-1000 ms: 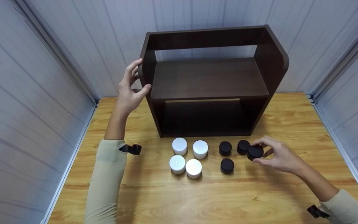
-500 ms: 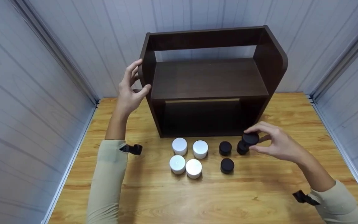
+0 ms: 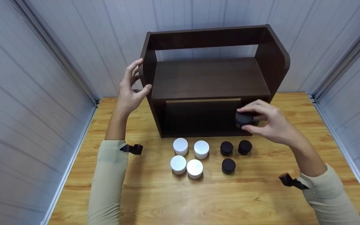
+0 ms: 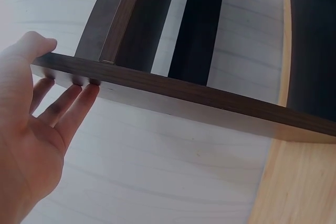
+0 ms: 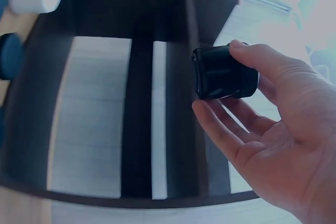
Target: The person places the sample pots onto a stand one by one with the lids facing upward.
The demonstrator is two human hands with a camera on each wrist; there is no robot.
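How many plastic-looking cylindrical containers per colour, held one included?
White plastic-looking cylindrical containers: 4
Black plastic-looking cylindrical containers: 4 (3 on the yellow-brown wood-grain surface, 1 in the right hand)
Total: 8

from where i stand, the back wall (image 3: 198, 12) is at twelve o'clock, pale blue-gray with thin wavy lines. walls like it stand at nine o'clock (image 3: 27, 109) and three o'clock (image 3: 352, 78). gray strips run down the corners at ten (image 3: 53, 56) and two (image 3: 342, 56). down low is shiny yellow wood (image 3: 198, 200), with a soft bright spot near six.
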